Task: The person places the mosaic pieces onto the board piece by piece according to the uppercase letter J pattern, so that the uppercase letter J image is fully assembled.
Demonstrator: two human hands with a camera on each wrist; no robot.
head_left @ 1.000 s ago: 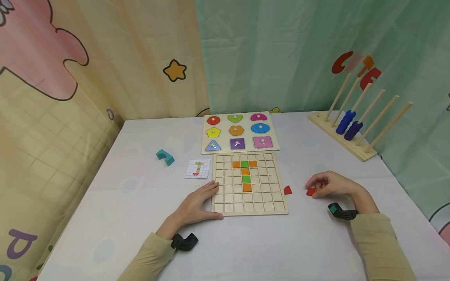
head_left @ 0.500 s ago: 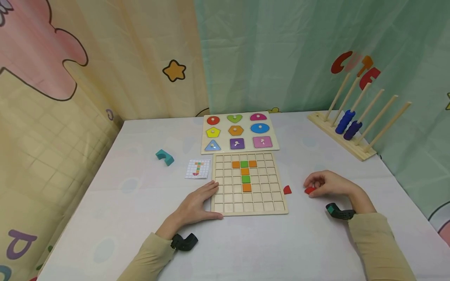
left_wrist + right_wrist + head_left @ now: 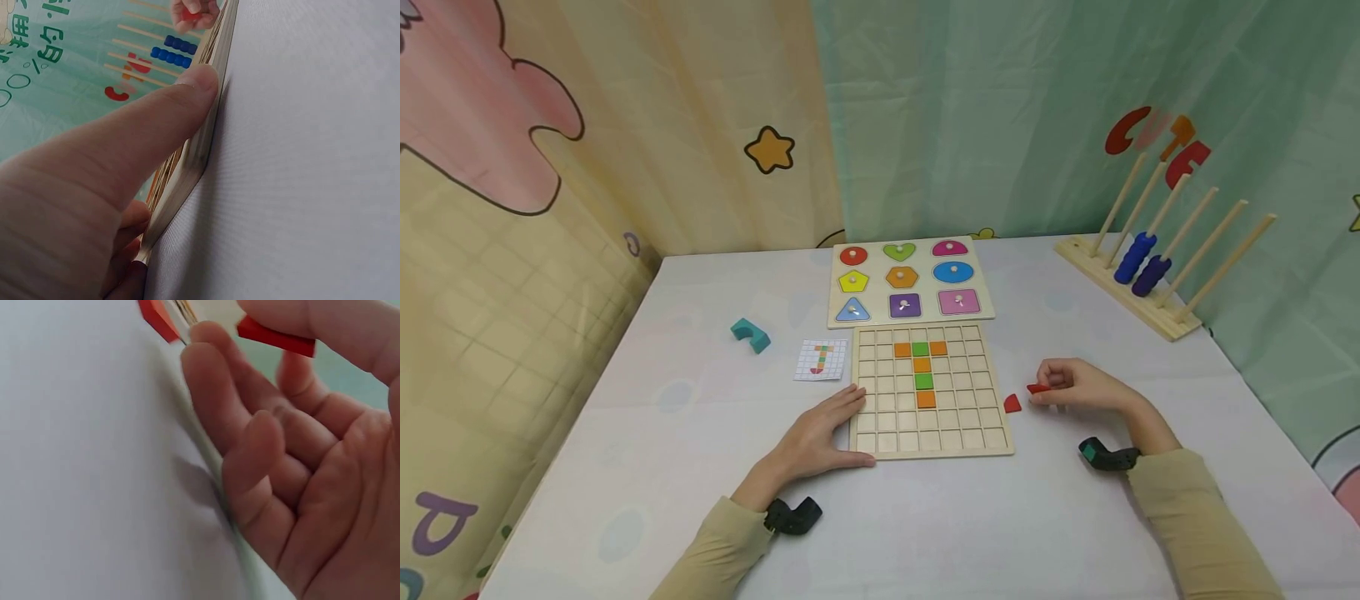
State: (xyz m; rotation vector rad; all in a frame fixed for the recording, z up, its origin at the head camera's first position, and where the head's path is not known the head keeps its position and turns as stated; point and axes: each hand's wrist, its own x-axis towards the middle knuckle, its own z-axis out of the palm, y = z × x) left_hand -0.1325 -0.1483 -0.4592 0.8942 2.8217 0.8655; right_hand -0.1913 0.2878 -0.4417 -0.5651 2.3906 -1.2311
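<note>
My right hand (image 3: 1086, 388) pinches a small red quarter-circle tile (image 3: 1037, 388) between thumb and fingers, just above the table right of the grid board. The right wrist view shows that tile (image 3: 275, 337) close up, with the other fingers loosely bent below it. A second red quarter-circle tile (image 3: 1012, 404) lies beside the board's right edge. Orange and green square tiles (image 3: 922, 365) form a T shape on the wooden grid board (image 3: 887, 424). My left hand (image 3: 812, 440) rests at the board's lower left corner, fingers extended on its left edge and thumb on its front edge.
A small pattern card (image 3: 822, 360) lies left of the board, and a teal arch block (image 3: 750, 335) farther left. Behind is a knobbed shape puzzle (image 3: 884, 321). A wooden peg stand (image 3: 1180, 327) with blue and purple beads stands back right, its pegs upright.
My right hand has picked the red tile up off the table and moved left with it, toward the board. My left hand has stayed put.
</note>
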